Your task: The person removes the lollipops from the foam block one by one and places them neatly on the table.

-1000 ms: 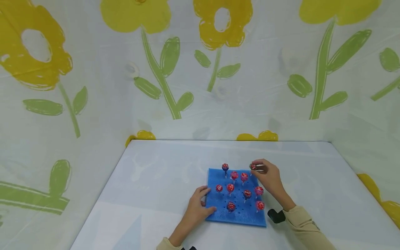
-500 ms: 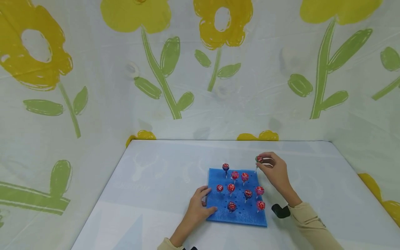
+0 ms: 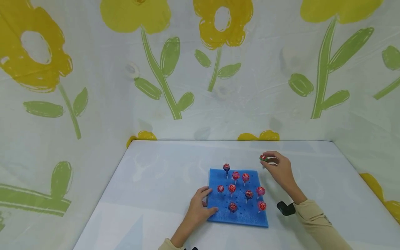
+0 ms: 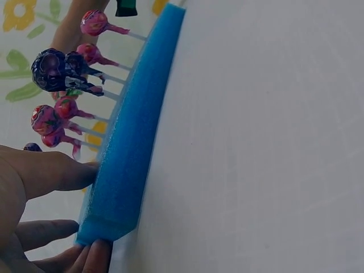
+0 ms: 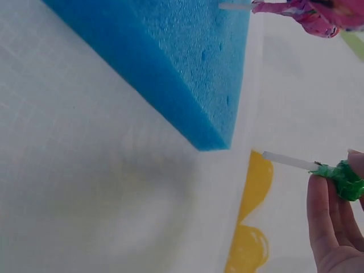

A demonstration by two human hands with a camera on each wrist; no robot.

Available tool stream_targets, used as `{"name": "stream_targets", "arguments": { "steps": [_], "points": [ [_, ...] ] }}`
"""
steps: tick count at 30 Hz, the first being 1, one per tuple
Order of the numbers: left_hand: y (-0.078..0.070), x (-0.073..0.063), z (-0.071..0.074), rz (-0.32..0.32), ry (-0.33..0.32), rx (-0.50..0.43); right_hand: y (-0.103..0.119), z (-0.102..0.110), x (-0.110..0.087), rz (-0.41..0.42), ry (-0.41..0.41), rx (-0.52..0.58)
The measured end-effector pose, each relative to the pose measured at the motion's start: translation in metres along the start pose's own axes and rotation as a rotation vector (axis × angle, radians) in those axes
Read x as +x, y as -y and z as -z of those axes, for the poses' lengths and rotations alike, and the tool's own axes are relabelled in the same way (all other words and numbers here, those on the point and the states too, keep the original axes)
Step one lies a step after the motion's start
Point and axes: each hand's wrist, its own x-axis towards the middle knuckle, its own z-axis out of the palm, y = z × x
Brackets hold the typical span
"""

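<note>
A blue foam block [image 3: 225,218] lies on the table with several wrapped lollipops [image 3: 232,188] standing in it on white sticks. At its left side my left hand [image 3: 197,205] holds the edge. In the left wrist view the thumb [image 4: 57,172] rests on the foam's top face and the fingers sit against its side. Beyond the block's far right corner my right hand [image 3: 282,171] pinches a lollipop with a green and red wrapper [image 3: 263,158]. The right wrist view shows its bare white stick [image 5: 290,161] pointing left, apart from the foam.
Small holes dot the foam's top between the sticks. The white table [image 3: 156,194] stretches around the block. Behind and beside it hangs a white cloth [image 3: 256,100] printed with yellow flowers. A black wrist device [image 3: 285,208] sits by the right sleeve.
My right hand has pulled the green-wrapped lollipop out of the foam's far right corner and moved it right and away from the block. The left hand stays at the block's left side.
</note>
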Motion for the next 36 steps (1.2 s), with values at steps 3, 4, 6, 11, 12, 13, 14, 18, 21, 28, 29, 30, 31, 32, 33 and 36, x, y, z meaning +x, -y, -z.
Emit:
{"name": "stream_targets", "arguments": {
  "steps": [3,4,6,11,12,13,14,18,21,28,29,30,31,32,33,36],
  "points": [
    [0.000,-0.001,-0.002,0.009,-0.001,0.004,0.018,0.007,0.001,-0.061,0.036,0.031],
    [0.000,-0.002,-0.002,0.018,-0.001,0.006,0.026,0.009,0.001,-0.071,0.045,0.044],
    [0.000,-0.003,-0.002,0.017,-0.003,0.004,0.038,0.013,0.002,-0.088,0.058,0.060],
    [-0.001,-0.002,-0.002,0.000,-0.006,-0.005,0.036,0.015,0.009,-0.104,0.064,0.029],
    [-0.001,-0.002,-0.002,-0.003,-0.007,-0.005,0.033,0.014,0.011,-0.116,0.064,0.022],
    [-0.001,-0.002,-0.002,-0.008,-0.009,-0.006,0.032,0.014,0.012,-0.134,0.073,0.017],
    [-0.001,-0.002,-0.002,-0.010,-0.009,-0.007,0.033,0.014,0.013,-0.145,0.087,0.011],
    [-0.001,-0.002,-0.002,-0.019,-0.012,-0.016,0.038,0.014,0.017,-0.230,0.129,-0.041],
    [-0.001,-0.003,-0.002,-0.025,-0.018,-0.027,0.039,0.013,0.020,-0.278,0.160,-0.073],
    [-0.001,-0.003,0.000,-0.025,-0.026,-0.022,0.030,0.011,0.024,-0.330,0.201,-0.050],
    [-0.001,-0.003,0.000,-0.023,-0.025,-0.019,0.029,0.010,0.025,-0.331,0.203,-0.045],
    [-0.002,-0.003,0.000,-0.019,-0.025,-0.017,0.027,0.010,0.026,-0.334,0.206,-0.047],
    [-0.002,-0.003,0.000,-0.017,-0.025,-0.014,0.026,0.009,0.027,-0.339,0.209,-0.048],
    [-0.002,-0.003,0.000,-0.014,-0.025,-0.013,0.024,0.008,0.028,-0.344,0.209,-0.050],
    [-0.002,-0.003,0.000,-0.011,-0.025,-0.013,0.022,0.007,0.029,-0.350,0.212,-0.052],
    [-0.002,-0.003,-0.001,-0.005,-0.025,-0.013,0.018,0.005,0.032,-0.373,0.221,-0.073]
  ]
}}
